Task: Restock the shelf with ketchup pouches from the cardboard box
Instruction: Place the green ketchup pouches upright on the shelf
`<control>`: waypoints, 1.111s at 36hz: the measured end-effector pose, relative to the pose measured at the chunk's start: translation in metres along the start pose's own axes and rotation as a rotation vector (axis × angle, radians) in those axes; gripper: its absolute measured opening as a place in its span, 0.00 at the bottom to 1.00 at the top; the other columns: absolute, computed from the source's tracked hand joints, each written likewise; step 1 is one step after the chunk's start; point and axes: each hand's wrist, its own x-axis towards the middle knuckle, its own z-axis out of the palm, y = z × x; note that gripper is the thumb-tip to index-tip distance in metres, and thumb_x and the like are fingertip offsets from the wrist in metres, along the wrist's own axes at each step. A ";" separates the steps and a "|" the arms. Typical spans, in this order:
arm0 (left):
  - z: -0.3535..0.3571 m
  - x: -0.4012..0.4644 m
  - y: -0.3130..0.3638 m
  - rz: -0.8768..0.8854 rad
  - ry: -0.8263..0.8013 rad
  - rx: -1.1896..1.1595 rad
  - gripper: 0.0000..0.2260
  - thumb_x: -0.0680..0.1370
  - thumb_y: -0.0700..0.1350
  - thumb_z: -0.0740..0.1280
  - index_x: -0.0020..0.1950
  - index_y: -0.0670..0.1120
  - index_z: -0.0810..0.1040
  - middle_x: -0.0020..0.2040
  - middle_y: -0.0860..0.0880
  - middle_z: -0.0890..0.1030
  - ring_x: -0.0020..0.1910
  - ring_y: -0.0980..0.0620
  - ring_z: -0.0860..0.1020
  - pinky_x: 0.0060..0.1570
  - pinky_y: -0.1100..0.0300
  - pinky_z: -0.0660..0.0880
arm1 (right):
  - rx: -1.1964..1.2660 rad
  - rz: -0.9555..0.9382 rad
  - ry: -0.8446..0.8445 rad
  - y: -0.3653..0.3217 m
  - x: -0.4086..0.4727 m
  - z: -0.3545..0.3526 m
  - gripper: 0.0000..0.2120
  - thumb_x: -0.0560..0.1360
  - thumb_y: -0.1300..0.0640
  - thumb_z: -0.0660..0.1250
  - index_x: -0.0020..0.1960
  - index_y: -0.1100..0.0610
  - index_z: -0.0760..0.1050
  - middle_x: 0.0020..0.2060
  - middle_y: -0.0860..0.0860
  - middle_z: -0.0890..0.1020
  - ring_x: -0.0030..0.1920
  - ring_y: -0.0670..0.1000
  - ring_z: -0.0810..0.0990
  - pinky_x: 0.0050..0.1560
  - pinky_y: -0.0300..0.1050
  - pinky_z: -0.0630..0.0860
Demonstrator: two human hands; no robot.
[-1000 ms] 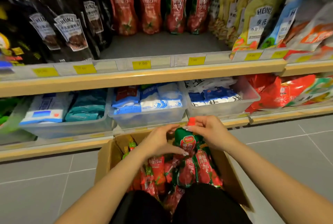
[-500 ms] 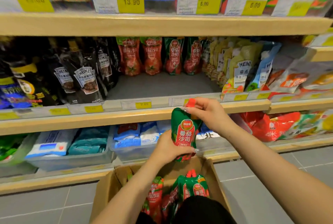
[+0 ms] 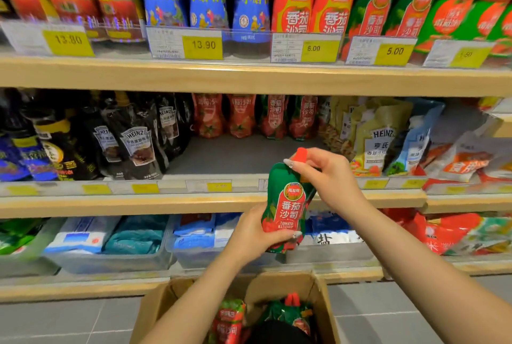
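Observation:
I hold a green-and-red ketchup pouch (image 3: 286,205) with a red cap upright in front of the middle shelf (image 3: 194,202). My left hand (image 3: 256,235) grips its lower half from the left. My right hand (image 3: 329,174) pinches its top by the cap. At the back of that shelf stand several ketchup pouches (image 3: 255,116), with bare grey shelf floor in front of them. Below me the open cardboard box (image 3: 321,296) holds more ketchup pouches (image 3: 288,313).
Black Heinz pouches (image 3: 133,144) fill the shelf's left side; yellow and blue Heinz pouches (image 3: 382,138) fill its right. Bottles (image 3: 293,3) line the top shelf. Clear plastic bins (image 3: 110,249) of packets sit on the bottom shelf. Grey tiled floor (image 3: 55,321) surrounds the box.
Both hands lifted the ketchup pouch out of the cardboard box and up to the level of the middle shelf. My view tilted upward with it.

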 end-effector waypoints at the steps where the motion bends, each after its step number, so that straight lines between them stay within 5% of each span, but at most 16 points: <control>1: -0.002 -0.001 -0.003 0.002 0.004 -0.022 0.19 0.59 0.66 0.73 0.47 0.67 0.74 0.42 0.68 0.81 0.45 0.68 0.79 0.40 0.76 0.73 | 0.051 0.019 -0.011 0.002 0.000 -0.001 0.04 0.71 0.53 0.70 0.43 0.53 0.80 0.30 0.47 0.83 0.34 0.43 0.80 0.37 0.40 0.78; 5: 0.000 -0.006 -0.012 -0.023 0.002 -0.034 0.22 0.59 0.64 0.73 0.51 0.59 0.77 0.42 0.64 0.81 0.44 0.69 0.79 0.40 0.76 0.73 | 0.313 0.214 -0.139 0.015 -0.007 -0.007 0.07 0.66 0.53 0.73 0.44 0.51 0.82 0.37 0.47 0.86 0.39 0.43 0.83 0.35 0.33 0.76; 10: 0.008 -0.004 -0.021 -0.082 -0.015 -0.014 0.19 0.66 0.54 0.76 0.55 0.52 0.79 0.46 0.58 0.82 0.44 0.66 0.80 0.42 0.71 0.76 | 0.380 0.408 -0.260 0.037 -0.027 -0.009 0.09 0.69 0.60 0.71 0.49 0.53 0.80 0.43 0.48 0.86 0.44 0.48 0.84 0.43 0.40 0.81; 16: 0.004 0.018 0.000 -0.008 -0.044 -0.059 0.14 0.65 0.52 0.77 0.46 0.59 0.78 0.42 0.64 0.83 0.44 0.64 0.81 0.40 0.71 0.76 | 0.382 0.288 -0.073 0.027 -0.018 -0.019 0.03 0.70 0.61 0.70 0.43 0.56 0.81 0.36 0.48 0.86 0.39 0.46 0.83 0.37 0.37 0.79; 26: -0.022 0.094 0.064 0.261 0.126 0.001 0.15 0.65 0.48 0.78 0.50 0.52 0.81 0.40 0.61 0.82 0.41 0.68 0.79 0.42 0.75 0.73 | 0.342 0.061 0.032 -0.015 0.041 -0.053 0.05 0.71 0.59 0.69 0.40 0.50 0.82 0.37 0.45 0.85 0.41 0.41 0.83 0.38 0.32 0.77; 33: -0.014 0.119 0.051 0.144 0.167 0.048 0.18 0.65 0.49 0.78 0.52 0.45 0.81 0.42 0.54 0.82 0.42 0.62 0.79 0.39 0.74 0.73 | 0.316 0.094 0.073 0.008 0.056 -0.042 0.03 0.72 0.62 0.69 0.41 0.56 0.80 0.38 0.49 0.84 0.41 0.44 0.82 0.44 0.36 0.80; 40: -0.006 0.119 0.035 0.061 0.115 0.180 0.19 0.67 0.53 0.76 0.54 0.47 0.79 0.45 0.53 0.81 0.40 0.61 0.76 0.33 0.77 0.69 | 0.349 0.184 0.139 0.036 0.061 -0.029 0.02 0.74 0.58 0.67 0.46 0.54 0.79 0.41 0.49 0.84 0.42 0.45 0.83 0.39 0.36 0.79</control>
